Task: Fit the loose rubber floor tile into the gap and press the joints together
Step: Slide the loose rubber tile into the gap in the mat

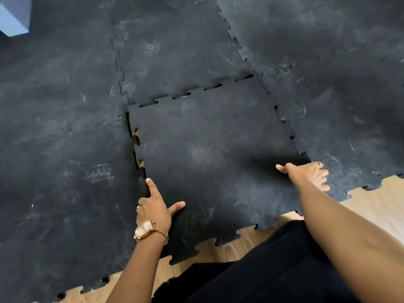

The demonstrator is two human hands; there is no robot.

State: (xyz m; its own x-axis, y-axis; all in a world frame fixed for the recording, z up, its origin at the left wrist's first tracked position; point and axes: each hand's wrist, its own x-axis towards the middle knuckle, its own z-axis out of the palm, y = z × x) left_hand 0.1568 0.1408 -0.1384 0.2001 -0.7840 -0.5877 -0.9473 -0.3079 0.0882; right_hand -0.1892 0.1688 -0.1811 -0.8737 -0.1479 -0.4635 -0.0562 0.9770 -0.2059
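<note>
The loose black rubber tile [214, 162] lies in the gap among the laid tiles, its puzzle-shaped edges partly meshed. Small slits of wood floor show along its left joint [136, 136], and dark gaps run along its far joint [196, 92]. My left hand [155, 206] rests on the tile's near left edge, forefinger stretched along the seam and thumb spread on the tile. My right hand [310, 173] lies on the tile's right edge at the seam, thumb on the tile, fingers curled over the neighbouring tile.
Laid black rubber tiles [61, 127] surround the gap on the left, far and right sides. Bare wood floor [376, 200] shows along the near edge. My dark-clothed legs [262, 270] are below. A pale box [13, 16] stands at the far left corner.
</note>
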